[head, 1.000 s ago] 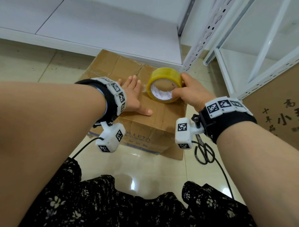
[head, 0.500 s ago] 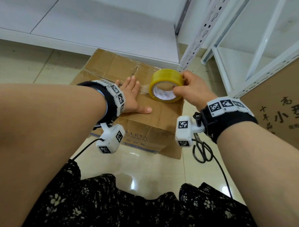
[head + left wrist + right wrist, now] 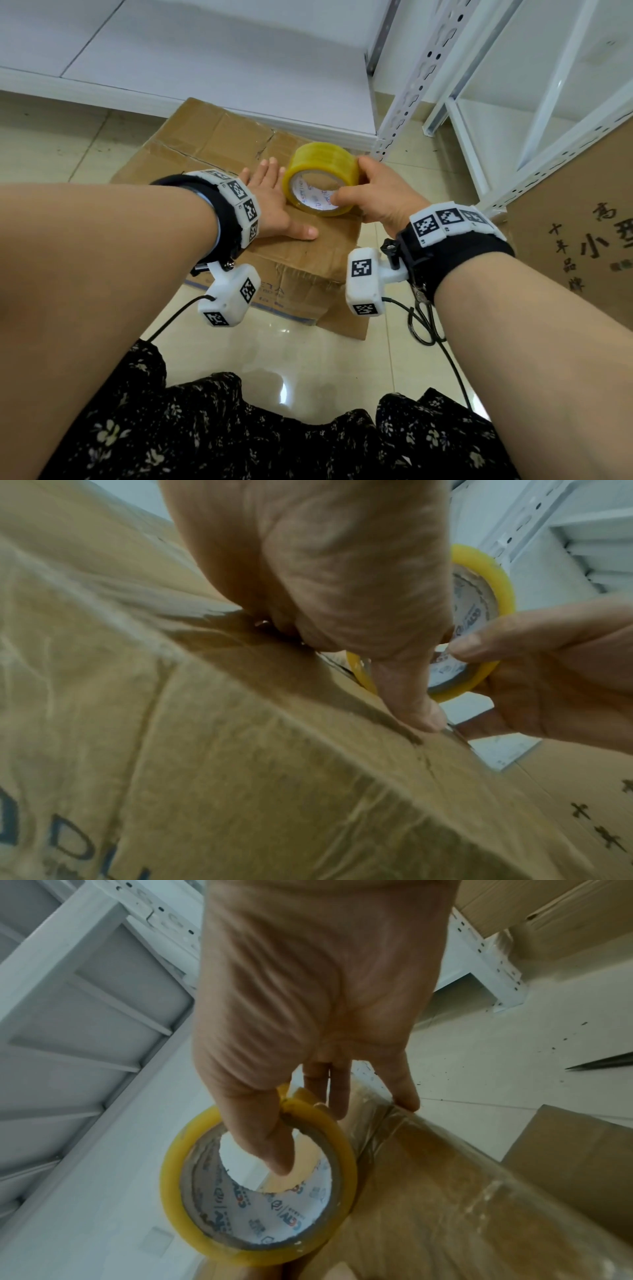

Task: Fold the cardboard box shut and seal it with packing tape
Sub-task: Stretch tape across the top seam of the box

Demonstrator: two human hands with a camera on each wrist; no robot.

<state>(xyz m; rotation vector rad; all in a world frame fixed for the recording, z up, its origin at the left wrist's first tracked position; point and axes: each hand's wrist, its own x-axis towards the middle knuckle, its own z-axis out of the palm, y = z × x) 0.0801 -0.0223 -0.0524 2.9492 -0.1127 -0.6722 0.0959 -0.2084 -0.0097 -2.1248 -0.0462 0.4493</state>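
A: Where does the brown corrugated cardboard box (image 3: 219,144) sit?

B: On the glossy beige tiled floor (image 3: 267,356), against the foot of the white metal shelving rack (image 3: 407,99). Its top flaps lie folded down.

A: And the left hand (image 3: 274,209)?

B: Flat on the box top, fingers straight and pressed down, thumb (image 3: 407,696) stretched along the near edge. It grips nothing.

A: The right hand (image 3: 380,202)?

B: It grips the yellow roll of clear packing tape (image 3: 322,178), thumb hooked inside the printed white core (image 3: 274,1213), fingers wrapped over the outer rim. The roll stands on edge at the right end of the box top, just beside the left hand.

A: Anything nearby?

B: Black-handled scissors (image 3: 423,325) lie on the floor to the right of the box, partly behind the right wrist, and a second cardboard carton with dark printed characters (image 3: 582,219) stands further right.
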